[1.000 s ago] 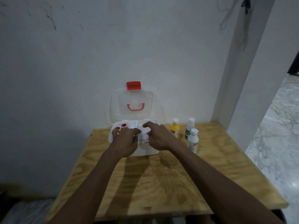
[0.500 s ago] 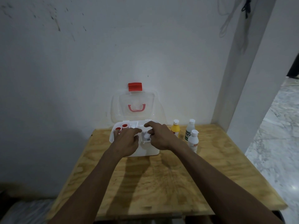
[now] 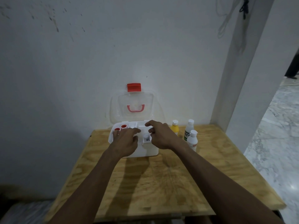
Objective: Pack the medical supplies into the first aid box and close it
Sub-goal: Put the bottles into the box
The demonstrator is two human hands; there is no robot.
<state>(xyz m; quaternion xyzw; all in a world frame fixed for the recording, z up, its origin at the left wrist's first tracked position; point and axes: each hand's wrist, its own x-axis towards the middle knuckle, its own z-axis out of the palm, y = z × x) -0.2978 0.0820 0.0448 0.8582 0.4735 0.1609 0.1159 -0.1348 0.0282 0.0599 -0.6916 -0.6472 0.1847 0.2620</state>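
A white first aid box (image 3: 145, 151) stands open at the back of the wooden table, its clear lid (image 3: 134, 109) with a red latch leaning on the wall. Two red-capped containers (image 3: 120, 128) stand in its left compartment, and a small white-capped bottle (image 3: 146, 136) stands in a front compartment. My left hand (image 3: 126, 141) hovers over the box's left half, fingers spread, holding nothing. Over the right half, my right hand (image 3: 160, 135) has loosely spread fingers beside the small bottle. A yellow bottle (image 3: 175, 128) and two white bottles (image 3: 192, 139) stand right of the box.
The plywood table (image 3: 153, 180) reaches its edge near me and at the right. A white wall runs behind the box, and a white pillar (image 3: 239, 78) rises at the table's back right corner. Marble floor lies to the right.
Both hands have lifted slightly and drawn apart over the box, uncovering the small white-capped bottle standing in its compartment. The bottles beside the box have not moved.
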